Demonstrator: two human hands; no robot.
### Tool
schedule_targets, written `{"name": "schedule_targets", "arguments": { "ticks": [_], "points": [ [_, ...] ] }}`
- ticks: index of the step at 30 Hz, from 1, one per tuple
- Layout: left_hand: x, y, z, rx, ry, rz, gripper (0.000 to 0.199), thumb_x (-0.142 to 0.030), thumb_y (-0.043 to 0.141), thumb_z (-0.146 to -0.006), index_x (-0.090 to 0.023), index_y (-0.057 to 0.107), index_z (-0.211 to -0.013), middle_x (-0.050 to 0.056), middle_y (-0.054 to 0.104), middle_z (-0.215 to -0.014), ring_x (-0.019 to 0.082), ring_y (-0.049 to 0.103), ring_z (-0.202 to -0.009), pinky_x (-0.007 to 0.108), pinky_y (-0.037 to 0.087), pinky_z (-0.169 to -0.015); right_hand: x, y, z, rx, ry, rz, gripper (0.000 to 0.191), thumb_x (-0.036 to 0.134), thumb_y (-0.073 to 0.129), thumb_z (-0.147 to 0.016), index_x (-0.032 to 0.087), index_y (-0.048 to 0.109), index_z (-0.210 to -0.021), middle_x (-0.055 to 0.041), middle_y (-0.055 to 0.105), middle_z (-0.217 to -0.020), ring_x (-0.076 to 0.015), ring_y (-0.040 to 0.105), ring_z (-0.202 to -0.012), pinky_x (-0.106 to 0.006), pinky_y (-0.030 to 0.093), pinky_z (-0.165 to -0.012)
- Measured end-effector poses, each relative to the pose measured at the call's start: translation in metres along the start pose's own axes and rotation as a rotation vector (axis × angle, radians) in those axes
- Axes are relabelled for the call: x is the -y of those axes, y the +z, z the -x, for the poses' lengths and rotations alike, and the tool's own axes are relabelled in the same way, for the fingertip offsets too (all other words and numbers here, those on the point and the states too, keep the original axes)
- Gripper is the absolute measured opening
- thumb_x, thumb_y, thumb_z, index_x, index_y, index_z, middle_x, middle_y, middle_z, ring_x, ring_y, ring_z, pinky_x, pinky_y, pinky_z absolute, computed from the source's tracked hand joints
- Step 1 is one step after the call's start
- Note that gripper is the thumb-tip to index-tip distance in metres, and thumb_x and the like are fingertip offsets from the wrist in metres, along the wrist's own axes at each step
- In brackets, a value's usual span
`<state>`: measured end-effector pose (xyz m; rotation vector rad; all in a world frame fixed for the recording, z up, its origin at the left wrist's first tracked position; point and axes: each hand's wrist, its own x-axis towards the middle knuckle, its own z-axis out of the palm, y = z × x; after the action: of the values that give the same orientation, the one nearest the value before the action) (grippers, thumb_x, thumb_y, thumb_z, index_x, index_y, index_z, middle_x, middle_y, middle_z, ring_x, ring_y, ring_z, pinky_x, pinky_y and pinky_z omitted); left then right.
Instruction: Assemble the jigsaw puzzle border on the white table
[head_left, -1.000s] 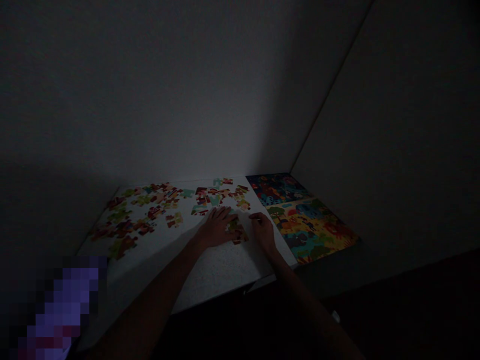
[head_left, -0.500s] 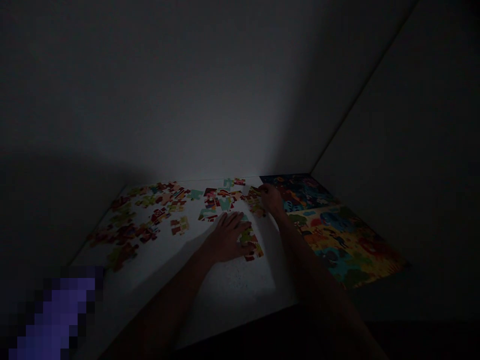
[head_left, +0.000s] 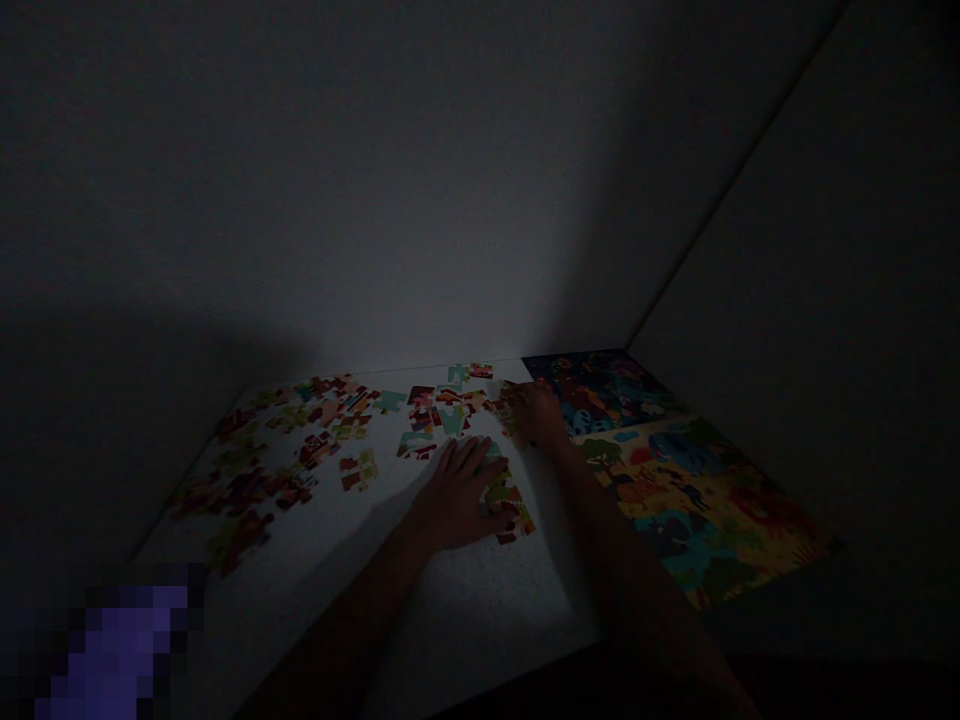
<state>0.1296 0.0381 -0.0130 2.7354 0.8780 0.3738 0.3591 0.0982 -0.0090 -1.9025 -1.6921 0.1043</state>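
My left hand (head_left: pixel 454 495) lies flat on the white table with its fingers spread. Its fingertips and thumb touch a joined strip of jigsaw puzzle pieces (head_left: pixel 514 515), green and red-brown, partly covered by the hand. Farther back, my right hand (head_left: pixel 538 412) is low over a small group of dark yellow-brown pieces (head_left: pixel 508 402), fingers bent and close together on a puzzle piece. Dim light and the fingers hide most of that piece. Left of it, several red and pale green pieces (head_left: pixel 450 415) lie in a loose cluster.
A large spread of loose puzzle pieces (head_left: pixel 259 475) covers the table's left side. At the right lie a dark blue picture (head_left: pixel 600 385) and a yellow animal picture (head_left: pixel 690 510). Walls (head_left: pixel 420 200) rise behind and at the right. A blurred purple patch (head_left: pixel 112 650) fills the lower left corner.
My right hand has come down from holding a raised piece onto the group of pieces. My left hand stays on its strip. The whole view has shifted slightly.
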Motion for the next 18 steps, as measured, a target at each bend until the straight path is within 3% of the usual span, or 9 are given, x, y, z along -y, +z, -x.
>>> {"name": "schedule_targets", "arguments": {
  "ticks": [8,15,18],
  "points": [
    [0.002,-0.002,-0.001,0.012,0.011,0.022,0.070,-0.070,0.050,-0.086,-0.026,0.049,-0.141,0.011,0.034,-0.158,0.032,0.024,-0.148,0.055,0.015,-0.121,0.002,0.000,0.001,0.037,-0.059,0.024,0.030,0.023,0.051,-0.094,0.020,0.071,-0.116,-0.0106,0.070,-0.120,-0.0222,0.063,-0.110,-0.031,0.042,-0.098],
    [0.003,-0.003,0.000,0.034,0.023,0.023,0.070,-0.067,0.053,-0.086,-0.025,0.047,-0.143,0.014,0.032,-0.158,0.033,0.023,-0.148,0.056,0.016,-0.120,-0.019,0.003,-0.001,-0.059,0.073,0.049,0.034,0.014,0.045,-0.092,0.019,0.068,-0.116,-0.0092,0.070,-0.118,-0.0234,0.062,-0.113,-0.035,0.044,-0.098],
    [0.005,-0.003,0.000,0.029,0.039,0.013,0.069,-0.066,0.052,-0.087,-0.025,0.047,-0.143,0.014,0.032,-0.158,0.033,0.023,-0.148,0.057,0.016,-0.120,-0.021,0.003,-0.001,-0.056,0.067,0.026,0.034,0.013,0.045,-0.091,0.020,0.069,-0.115,-0.0088,0.071,-0.116,-0.0229,0.063,-0.110,-0.035,0.046,-0.097]
  ]
}}
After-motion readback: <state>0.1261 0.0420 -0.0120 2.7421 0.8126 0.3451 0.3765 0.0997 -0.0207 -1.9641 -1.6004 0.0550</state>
